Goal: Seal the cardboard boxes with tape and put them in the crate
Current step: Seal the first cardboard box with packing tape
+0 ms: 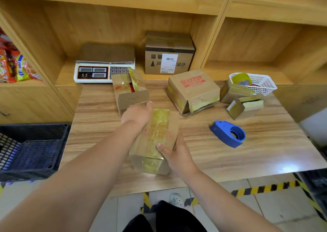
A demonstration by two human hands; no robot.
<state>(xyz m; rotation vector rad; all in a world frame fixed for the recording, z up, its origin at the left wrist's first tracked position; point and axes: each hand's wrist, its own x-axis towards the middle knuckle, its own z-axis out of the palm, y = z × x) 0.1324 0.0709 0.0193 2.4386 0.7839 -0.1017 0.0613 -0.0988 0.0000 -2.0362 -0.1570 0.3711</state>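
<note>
Two hands held the taped box [158, 134] over the table [247, 157], head view: left hand [137, 114] gripping its far end, right hand [177, 154] clamped on its near right edge. Long axis ran away from the wearer. We noted the crate [33, 154] left of the table, lower, nearer the left arm; wooden shelving [123, 24] behind.
</note>
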